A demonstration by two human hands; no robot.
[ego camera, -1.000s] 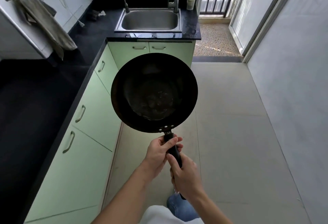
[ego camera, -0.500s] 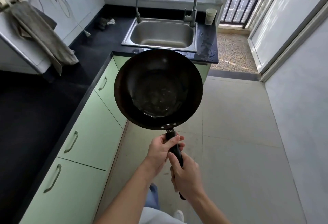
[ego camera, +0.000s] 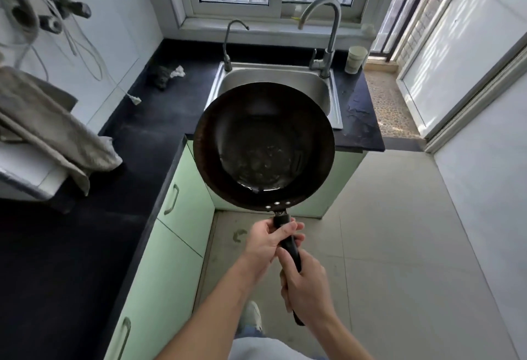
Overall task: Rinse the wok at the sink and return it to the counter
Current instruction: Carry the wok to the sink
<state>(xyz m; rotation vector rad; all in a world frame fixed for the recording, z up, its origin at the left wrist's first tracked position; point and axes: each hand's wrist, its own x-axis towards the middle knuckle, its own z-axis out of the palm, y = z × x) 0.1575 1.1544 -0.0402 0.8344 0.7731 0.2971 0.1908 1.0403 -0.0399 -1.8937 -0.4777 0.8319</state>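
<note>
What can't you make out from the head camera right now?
- Head view: the sink basin floor and drain, hidden behind the wok.
- The handle's middle, covered by the left hand and right hand.
- Whether either tap is running: no stream visible.
- The cup contents: too small.

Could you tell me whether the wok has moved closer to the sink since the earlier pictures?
Yes. The wok has moved forward toward the sink; its far rim now overlaps the basin.

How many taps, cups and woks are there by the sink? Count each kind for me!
Curved metal taps: 2, a thin small one and a tall big one
Pale round cups: 1
Black round woks: 1, held by both hands
Total: 4
</note>
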